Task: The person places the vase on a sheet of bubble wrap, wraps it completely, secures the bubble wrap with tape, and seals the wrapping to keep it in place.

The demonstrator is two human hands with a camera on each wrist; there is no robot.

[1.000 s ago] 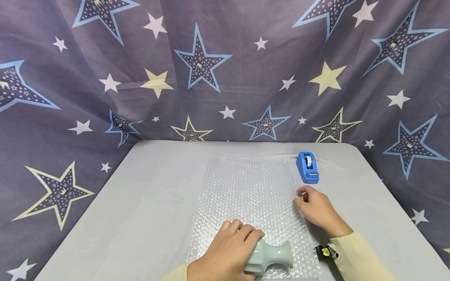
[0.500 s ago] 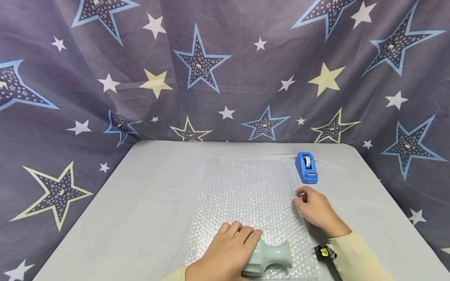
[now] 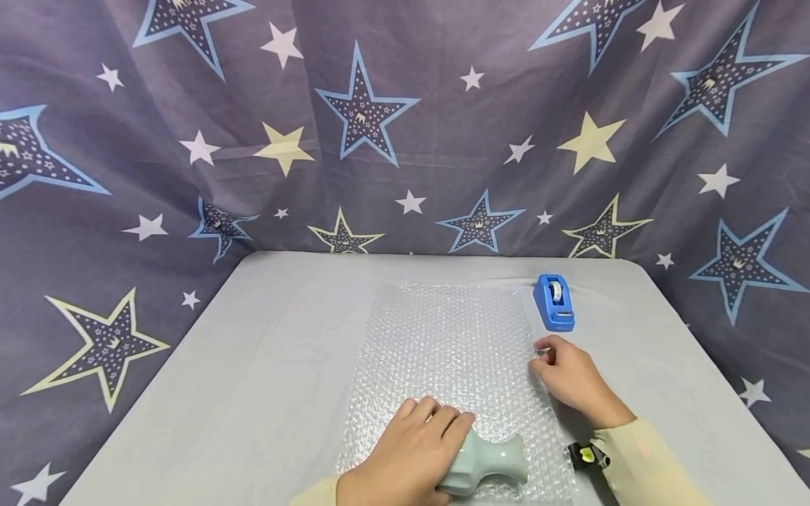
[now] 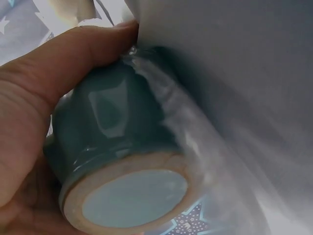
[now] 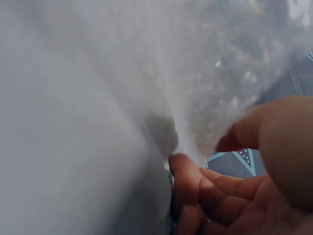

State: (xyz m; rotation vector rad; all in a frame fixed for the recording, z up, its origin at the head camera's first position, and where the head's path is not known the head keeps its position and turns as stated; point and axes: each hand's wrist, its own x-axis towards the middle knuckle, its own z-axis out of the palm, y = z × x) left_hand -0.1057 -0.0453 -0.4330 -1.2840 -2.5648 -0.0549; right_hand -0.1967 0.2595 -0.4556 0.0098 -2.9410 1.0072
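A pale green glazed vase (image 3: 484, 462) lies on its side on the bubble wrap (image 3: 443, 344), its flared neck toward the right. My left hand (image 3: 408, 450) grips the vase's body from above. In the left wrist view the vase's round base (image 4: 132, 200) shows, with the thumb along its side; a sheet edge hangs beside it. At the right edge of the wrap rests my right hand (image 3: 567, 372), fingers loosely bent and a gap between thumb and index finger. Close up, its index finger (image 5: 186, 176) touches the wrap's edge, with the thumb held apart.
A blue tape dispenser (image 3: 553, 302) with a roll of tape stands just beyond the right hand. The grey-white table (image 3: 253, 379) reaches back to a purple-grey curtain (image 3: 430, 140) patterned with stars. A small black device (image 3: 585, 455) is strapped at the right wrist.
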